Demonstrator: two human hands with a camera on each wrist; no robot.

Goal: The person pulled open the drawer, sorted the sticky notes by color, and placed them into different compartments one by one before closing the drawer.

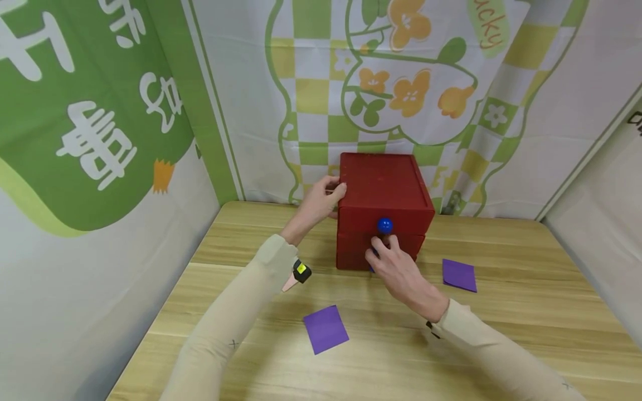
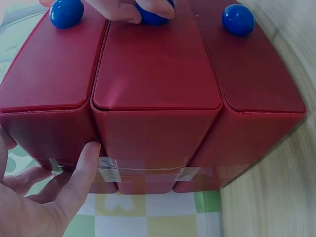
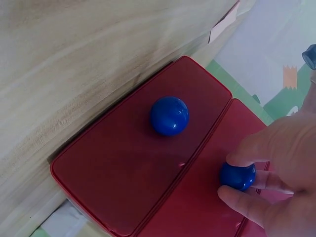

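A red three-drawer unit [image 1: 383,181] with round blue knobs stands on the table against the back wall. My right hand [image 1: 398,275] pinches the middle blue knob [image 3: 238,176] between thumb and fingers at the front. The top blue knob [image 1: 385,225] sits just above that hand, and the bottom blue knob [image 3: 169,116] shows bare in the right wrist view. On the unit's left, my left hand [image 1: 320,200] rests against the side with fingers spread, one fingertip pressing the side wall in the left wrist view. Clear tape [image 2: 143,170] runs across that side near the back.
Purple paper squares lie on the table, one in front [image 1: 326,329] and one [image 1: 458,275] right of the unit. Left of it are a black-and-yellow item [image 1: 302,271] and a pink slip [image 1: 289,283]. Patterned cloth [image 1: 311,100] hangs right behind the unit.
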